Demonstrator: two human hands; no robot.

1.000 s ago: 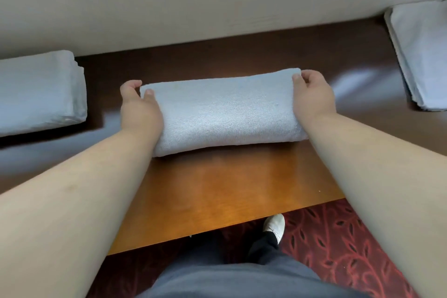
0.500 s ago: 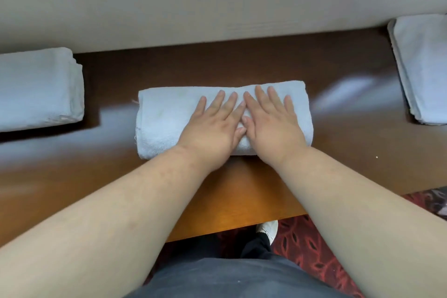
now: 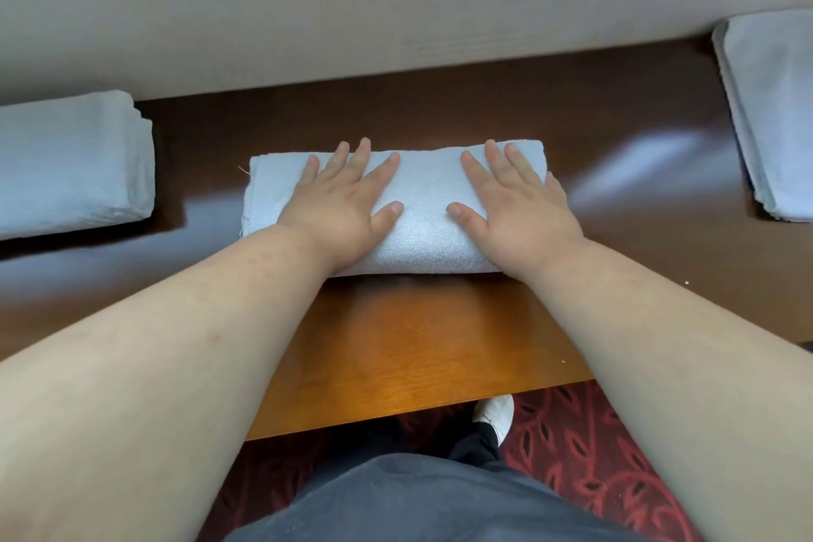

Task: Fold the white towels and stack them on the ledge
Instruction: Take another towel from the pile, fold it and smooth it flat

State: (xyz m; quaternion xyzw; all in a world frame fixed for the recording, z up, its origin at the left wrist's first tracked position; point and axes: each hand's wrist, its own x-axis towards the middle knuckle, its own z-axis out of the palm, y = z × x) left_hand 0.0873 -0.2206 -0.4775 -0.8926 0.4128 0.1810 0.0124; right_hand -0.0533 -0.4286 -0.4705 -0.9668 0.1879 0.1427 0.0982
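Folded white towel (image 3: 422, 229) lies mid-ledge (image 3: 422, 348), well back from the front edge and short of the wall (image 3: 396, 13). Left hand (image 3: 338, 207) and right hand (image 3: 519, 211) both flat on top, fingers spread and released, gripping nothing, just pressing. Folded stack (image 3: 75, 163) at the ledge's left end, another pile (image 3: 774, 110) at the right. Risk: uneven pressing or sliding palms outward could skew layers or splay the fold open; polished wood looks slippery, so the towel could skid.

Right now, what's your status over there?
Left hand and right hand flat, open, pressing folded white terry towel. Towel on brown wooden ledge. Nothing in the way.
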